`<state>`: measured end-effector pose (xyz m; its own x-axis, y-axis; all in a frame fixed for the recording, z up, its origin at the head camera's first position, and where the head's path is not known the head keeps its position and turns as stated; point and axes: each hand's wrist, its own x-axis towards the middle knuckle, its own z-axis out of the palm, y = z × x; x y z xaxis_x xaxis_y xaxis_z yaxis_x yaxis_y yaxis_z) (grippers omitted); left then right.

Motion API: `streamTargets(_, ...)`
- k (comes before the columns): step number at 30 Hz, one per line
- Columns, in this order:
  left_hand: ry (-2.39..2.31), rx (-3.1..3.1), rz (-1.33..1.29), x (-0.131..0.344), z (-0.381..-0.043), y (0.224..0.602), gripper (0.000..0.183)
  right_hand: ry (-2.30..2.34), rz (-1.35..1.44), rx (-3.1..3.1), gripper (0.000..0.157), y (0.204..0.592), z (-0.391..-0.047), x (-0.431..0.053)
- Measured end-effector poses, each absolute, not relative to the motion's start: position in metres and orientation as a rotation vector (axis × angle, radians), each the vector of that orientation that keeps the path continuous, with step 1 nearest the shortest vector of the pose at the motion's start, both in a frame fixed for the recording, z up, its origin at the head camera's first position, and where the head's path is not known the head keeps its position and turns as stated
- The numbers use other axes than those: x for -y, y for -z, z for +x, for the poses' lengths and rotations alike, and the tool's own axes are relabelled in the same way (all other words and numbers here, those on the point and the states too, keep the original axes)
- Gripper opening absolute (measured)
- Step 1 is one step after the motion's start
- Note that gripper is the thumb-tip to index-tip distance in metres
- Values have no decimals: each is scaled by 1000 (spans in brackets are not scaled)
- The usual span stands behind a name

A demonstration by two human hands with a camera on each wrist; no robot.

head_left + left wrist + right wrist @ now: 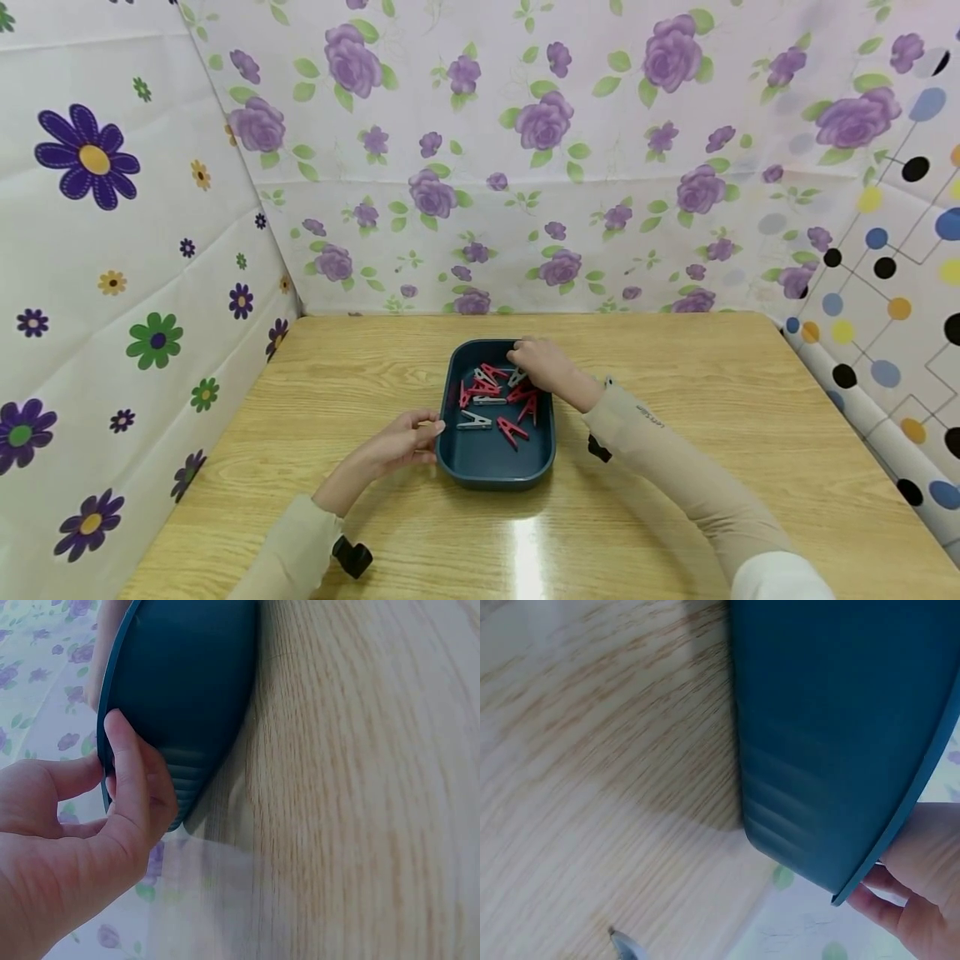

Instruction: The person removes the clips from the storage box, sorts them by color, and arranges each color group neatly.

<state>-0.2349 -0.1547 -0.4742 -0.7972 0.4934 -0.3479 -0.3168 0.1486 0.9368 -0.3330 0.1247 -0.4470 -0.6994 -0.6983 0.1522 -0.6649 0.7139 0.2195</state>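
A dark blue plastic tray [495, 467] rests on the table, holding several red clothespins [512, 431] and white clothespins [475, 421], mostly toward its far half. My left hand [408, 439] grips the tray's near-left rim; in the left wrist view the hand [112, 802] has its thumb and fingers on either side of the edge. Over the far right corner bends my right hand [546, 363], its fingers down inside, close to a white clothespin [517, 377]. The right wrist view shows that hand [922, 900] partly hidden behind the rim; I cannot tell what its fingertips hold.
The wooden table [360, 367] stretches out around the tray. A small grey pointed object [626, 945] lies on it near the right wrist. Flower-printed cloth [487, 217] hangs behind, with patterned cloths on both sides.
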Motion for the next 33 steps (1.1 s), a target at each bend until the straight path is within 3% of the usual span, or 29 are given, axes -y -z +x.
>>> streamTargets(33, -1711, -1801, 207, 156, -236, 473, 35, -64, 1124, 2667, 23, 451, -327, -140)
